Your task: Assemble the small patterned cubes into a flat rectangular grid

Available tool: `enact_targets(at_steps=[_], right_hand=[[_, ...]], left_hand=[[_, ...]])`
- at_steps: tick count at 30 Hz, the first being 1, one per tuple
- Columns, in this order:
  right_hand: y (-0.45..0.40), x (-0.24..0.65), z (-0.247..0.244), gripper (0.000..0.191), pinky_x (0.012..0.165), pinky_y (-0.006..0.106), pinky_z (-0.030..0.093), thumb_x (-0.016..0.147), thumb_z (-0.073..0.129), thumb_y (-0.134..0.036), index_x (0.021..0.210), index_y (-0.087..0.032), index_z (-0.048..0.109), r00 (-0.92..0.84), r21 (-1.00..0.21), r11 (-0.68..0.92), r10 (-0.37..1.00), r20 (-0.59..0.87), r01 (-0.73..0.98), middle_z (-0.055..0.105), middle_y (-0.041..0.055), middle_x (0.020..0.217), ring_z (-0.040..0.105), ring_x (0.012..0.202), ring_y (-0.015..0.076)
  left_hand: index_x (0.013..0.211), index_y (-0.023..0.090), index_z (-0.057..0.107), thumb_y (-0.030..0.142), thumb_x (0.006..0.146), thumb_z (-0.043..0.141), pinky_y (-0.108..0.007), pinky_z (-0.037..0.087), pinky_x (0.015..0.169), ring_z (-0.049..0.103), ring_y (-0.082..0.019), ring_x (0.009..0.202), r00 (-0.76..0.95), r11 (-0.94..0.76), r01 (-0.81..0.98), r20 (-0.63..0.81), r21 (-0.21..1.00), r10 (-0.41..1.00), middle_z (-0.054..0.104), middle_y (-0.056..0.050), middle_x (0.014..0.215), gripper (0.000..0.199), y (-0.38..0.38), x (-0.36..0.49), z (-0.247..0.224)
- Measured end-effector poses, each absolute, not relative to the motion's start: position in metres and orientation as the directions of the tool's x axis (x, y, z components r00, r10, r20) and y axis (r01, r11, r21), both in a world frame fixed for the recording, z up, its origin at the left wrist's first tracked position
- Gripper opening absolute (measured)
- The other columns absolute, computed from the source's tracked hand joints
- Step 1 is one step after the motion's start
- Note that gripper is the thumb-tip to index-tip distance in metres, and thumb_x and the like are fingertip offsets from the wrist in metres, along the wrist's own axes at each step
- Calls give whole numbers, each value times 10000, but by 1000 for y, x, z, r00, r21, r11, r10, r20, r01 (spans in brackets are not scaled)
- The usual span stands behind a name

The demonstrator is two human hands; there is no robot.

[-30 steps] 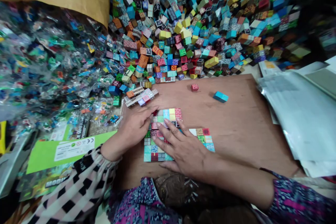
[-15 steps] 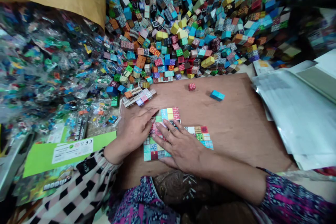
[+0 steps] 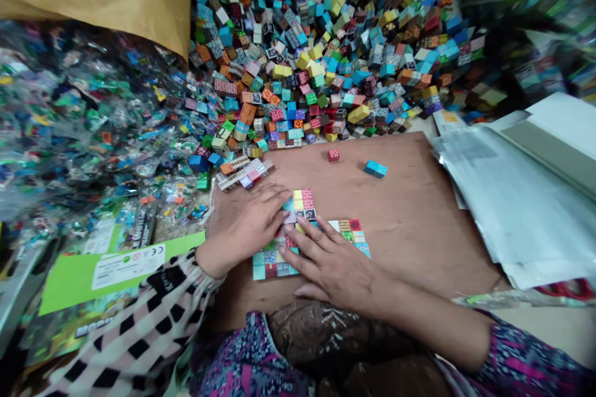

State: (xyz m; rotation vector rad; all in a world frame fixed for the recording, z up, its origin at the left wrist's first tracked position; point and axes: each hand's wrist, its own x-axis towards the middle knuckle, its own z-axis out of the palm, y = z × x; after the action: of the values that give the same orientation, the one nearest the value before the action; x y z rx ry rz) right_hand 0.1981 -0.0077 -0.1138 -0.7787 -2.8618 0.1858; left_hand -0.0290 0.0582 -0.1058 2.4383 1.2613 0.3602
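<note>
A flat patchwork of small printed cube blocks (image 3: 270, 268) in many colours lies on a brown wooden board (image 3: 395, 217). My left hand (image 3: 249, 220) rests over its upper left part, fingers stretched out and lying across the blocks. Palm down, my right hand (image 3: 335, 263) covers the middle, its fingers spread and touching the blocks' tops. Yellow and red brick-patterned blocks (image 3: 305, 198) show beyond the fingertips, and more blocks (image 3: 356, 232) stick out to the right. Whatever lies beneath both hands is hidden.
A red block (image 3: 333, 155) and a blue block (image 3: 375, 169) sit apart on the board. Behind is a large heap of blocks (image 3: 298, 62). Bagged small pieces (image 3: 93, 111) and a green printed card (image 3: 69, 273) are left; clear plastic sleeves (image 3: 503, 192) overlap the board's right side.
My left hand has slid right over the patchwork's upper left blocks. My right hand has shifted slightly right and toward me, uncovering some blocks near its fingertips. The view has turned slightly.
</note>
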Motion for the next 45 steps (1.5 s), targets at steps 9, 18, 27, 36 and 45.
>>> enact_targets(at_steps=[9,18,27,36,45], right_hand=[[-5,205,-125,536,1141,591,402,1012,555,-480,1472,-206,543,-853,-83,861,509,117,502,495,162,1549,429,1437,402],[-2,204,-121,545,1062,597,471,1022,516,-512,1471,-205,533,-875,-37,879,476,88,475,522,179,1517,461,1393,419],[-2,203,-116,552,1111,603,414,1027,505,-511,1498,-223,507,-863,-66,865,502,57,498,506,153,1539,433,1415,395],[-18,204,-119,689,1188,587,328,960,578,-609,1516,-213,486,-828,-62,834,551,101,548,453,165,1581,363,1478,386],[-7,272,-119,528,1153,535,447,1085,321,-461,1511,-189,470,-383,-488,477,879,285,731,542,160,1510,486,1425,288]], left_hand=[[1369,147,604,190,981,478,-528,502,1099,619,-268,1270,615,-545,653,52,526,787,690,-151,1315,410,71,-18,-123],[1361,121,604,205,997,477,-532,497,1083,626,-281,1232,613,-557,677,49,481,788,705,-157,1254,394,66,-13,-110],[1394,113,573,206,1006,459,-552,464,1107,612,-286,1253,635,-566,672,23,478,772,700,-168,1250,415,69,-15,-115],[1397,131,569,239,1016,441,-552,380,1192,536,-289,1372,634,-579,686,28,439,773,635,-159,1406,417,66,-15,-118],[1346,152,635,341,1007,457,-554,416,1182,553,-303,1378,454,-482,720,186,499,871,664,-150,1386,427,50,-44,-105]])
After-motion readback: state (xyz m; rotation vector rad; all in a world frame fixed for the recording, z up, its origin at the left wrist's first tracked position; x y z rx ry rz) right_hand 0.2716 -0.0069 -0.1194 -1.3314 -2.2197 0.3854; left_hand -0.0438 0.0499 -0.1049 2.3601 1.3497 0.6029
